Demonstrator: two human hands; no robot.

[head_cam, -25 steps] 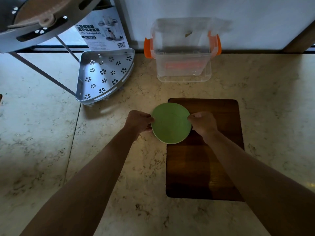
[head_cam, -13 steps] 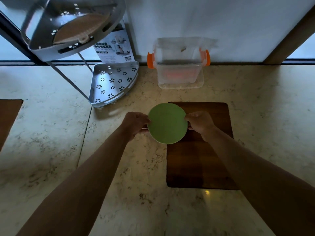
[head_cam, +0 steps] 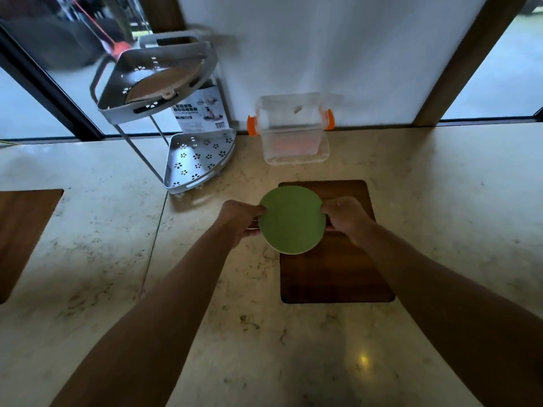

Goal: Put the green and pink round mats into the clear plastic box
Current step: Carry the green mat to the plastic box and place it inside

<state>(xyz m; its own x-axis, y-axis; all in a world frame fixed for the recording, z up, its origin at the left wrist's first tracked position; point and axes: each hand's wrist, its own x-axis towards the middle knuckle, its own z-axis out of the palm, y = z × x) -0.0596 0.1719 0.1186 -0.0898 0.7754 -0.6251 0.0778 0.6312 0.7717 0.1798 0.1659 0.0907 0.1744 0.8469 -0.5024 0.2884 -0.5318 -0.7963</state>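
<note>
Probably the green mat (head_cam: 292, 220) is light and thin, and it may bend a little, so a hold at two opposite edges suits it well. That is the grip seen now: the left hand (head_cam: 239, 218) is closed on the mat's left edge and the right hand (head_cam: 343, 217) is closed on its right edge, fingers pinching the rim from each side. With such a hold the disc should not sag or turn. Its surface looks matte, so it is likely not slippery, and it does not look fragile.

The mat is a flat round disc, plain green on top, with a pale thin line along its lower rim. This line may be the edge of a second mat under it, perhaps the pink one, but its colour cannot be told from this view. The disc is held above the near left corner of a dark wooden board (head_cam: 335, 259), which lies on the marble table (head_cam: 440, 201); whether it touches the board is not clear.

The clear plastic box (head_cam: 293, 136) stands further away, against the white wall, well apart from the hands. It has orange latches on both sides, and something reddish shows through its front wall. To its left stands a grey metal corner rack (head_cam: 197, 160) with flower-shaped holes.

To enter the box, the mat will probably need tilting, since the opening looks not much wider than the disc.
</note>
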